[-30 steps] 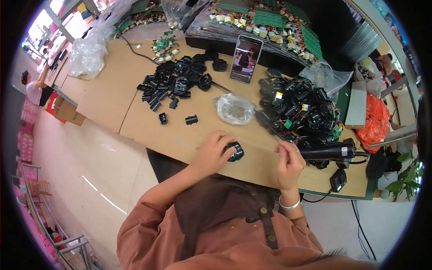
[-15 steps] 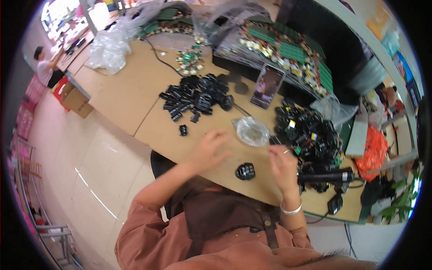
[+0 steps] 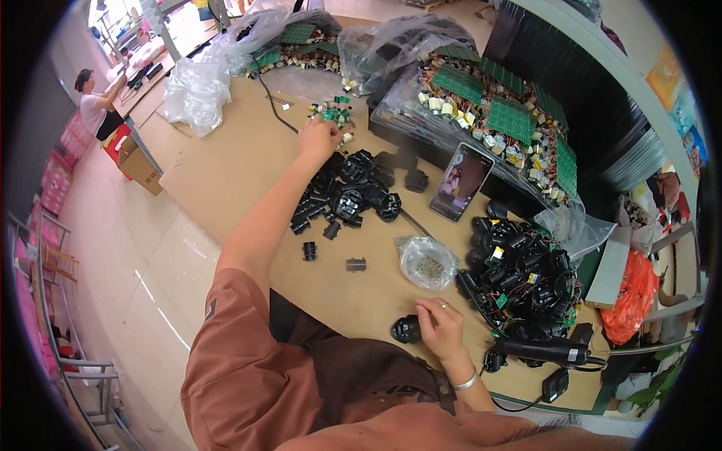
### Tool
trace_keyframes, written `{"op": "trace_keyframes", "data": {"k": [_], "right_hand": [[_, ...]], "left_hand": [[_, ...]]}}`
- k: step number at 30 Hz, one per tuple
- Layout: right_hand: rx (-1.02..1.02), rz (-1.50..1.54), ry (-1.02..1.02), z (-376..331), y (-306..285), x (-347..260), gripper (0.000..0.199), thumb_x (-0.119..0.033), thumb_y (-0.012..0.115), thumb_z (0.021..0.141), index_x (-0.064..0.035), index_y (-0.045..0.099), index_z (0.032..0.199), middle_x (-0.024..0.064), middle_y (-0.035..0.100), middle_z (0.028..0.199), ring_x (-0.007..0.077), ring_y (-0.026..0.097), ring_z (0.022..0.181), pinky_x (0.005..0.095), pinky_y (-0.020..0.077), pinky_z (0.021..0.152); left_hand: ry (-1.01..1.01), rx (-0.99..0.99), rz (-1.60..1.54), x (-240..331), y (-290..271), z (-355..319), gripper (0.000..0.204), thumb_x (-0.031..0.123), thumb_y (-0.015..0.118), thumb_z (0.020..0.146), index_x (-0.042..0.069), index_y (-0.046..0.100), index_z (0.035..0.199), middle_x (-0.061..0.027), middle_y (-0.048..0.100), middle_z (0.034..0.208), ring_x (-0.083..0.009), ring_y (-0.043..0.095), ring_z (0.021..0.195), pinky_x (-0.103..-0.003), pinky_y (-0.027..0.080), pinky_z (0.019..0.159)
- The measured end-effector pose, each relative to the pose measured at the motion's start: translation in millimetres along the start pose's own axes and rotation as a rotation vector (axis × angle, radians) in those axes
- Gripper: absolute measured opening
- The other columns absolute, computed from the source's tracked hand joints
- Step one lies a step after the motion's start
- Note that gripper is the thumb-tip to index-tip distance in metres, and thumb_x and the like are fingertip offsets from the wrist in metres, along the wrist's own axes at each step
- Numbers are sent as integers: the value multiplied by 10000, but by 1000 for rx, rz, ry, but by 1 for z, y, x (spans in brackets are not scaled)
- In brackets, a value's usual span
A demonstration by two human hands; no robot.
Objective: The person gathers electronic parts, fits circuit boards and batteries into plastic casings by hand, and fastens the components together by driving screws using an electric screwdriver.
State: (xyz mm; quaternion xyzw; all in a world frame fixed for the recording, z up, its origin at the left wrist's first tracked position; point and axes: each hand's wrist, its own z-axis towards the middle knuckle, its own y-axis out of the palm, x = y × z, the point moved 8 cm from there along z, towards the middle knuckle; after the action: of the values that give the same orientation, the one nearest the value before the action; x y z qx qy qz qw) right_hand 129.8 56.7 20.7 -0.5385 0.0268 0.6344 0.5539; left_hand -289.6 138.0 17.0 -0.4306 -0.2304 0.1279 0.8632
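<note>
My left hand (image 3: 320, 141) reaches far across the table to a small pile of green circuit boards with white parts (image 3: 337, 113). Its fingers are curled down at the pile's near edge, and what they hold is hidden. Near the table's front edge, my right hand (image 3: 442, 329) has its fingers closed at the right side of a rounded black plastic housing (image 3: 405, 329). A small grey-black plastic piece (image 3: 356, 264) and a black one (image 3: 310, 251) lie apart on the table. Below my left wrist is a heap of black plastic parts (image 3: 350, 199).
A clear bag of small metal screws (image 3: 430, 263) lies beyond my right hand. A propped phone (image 3: 461, 183), a heap of wired black assemblies (image 3: 519, 270) and a black electric screwdriver (image 3: 543, 350) are to the right. Behind stands a bin of circuit boards (image 3: 481, 113).
My left hand has moved from the table's middle to the far circuit boards. My right hand has come down to the black housing. A small grey-black piece now lies mid-table.
</note>
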Motion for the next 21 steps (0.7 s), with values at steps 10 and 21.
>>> {"op": "trace_keyframes", "data": {"k": [10,21], "right_hand": [[18,141,98,7,-6,11,78,3,616,795,15,649,865,105,617,696,185,601,605,258,455,551],[30,437,476,-10,-6,46,141,-40,554,879,44,654,932,82,646,774,138,627,684,243,510,643]], "left_hand": [[-265,-203,-442,-37,25,21,218,260,662,787,44,662,757,-106,614,738,-187,602,677,-324,470,607],[-369,-123,-1612,49,-77,-7,195,206,546,920,19,581,966,-46,612,879,-121,563,803,-257,445,720]]}}
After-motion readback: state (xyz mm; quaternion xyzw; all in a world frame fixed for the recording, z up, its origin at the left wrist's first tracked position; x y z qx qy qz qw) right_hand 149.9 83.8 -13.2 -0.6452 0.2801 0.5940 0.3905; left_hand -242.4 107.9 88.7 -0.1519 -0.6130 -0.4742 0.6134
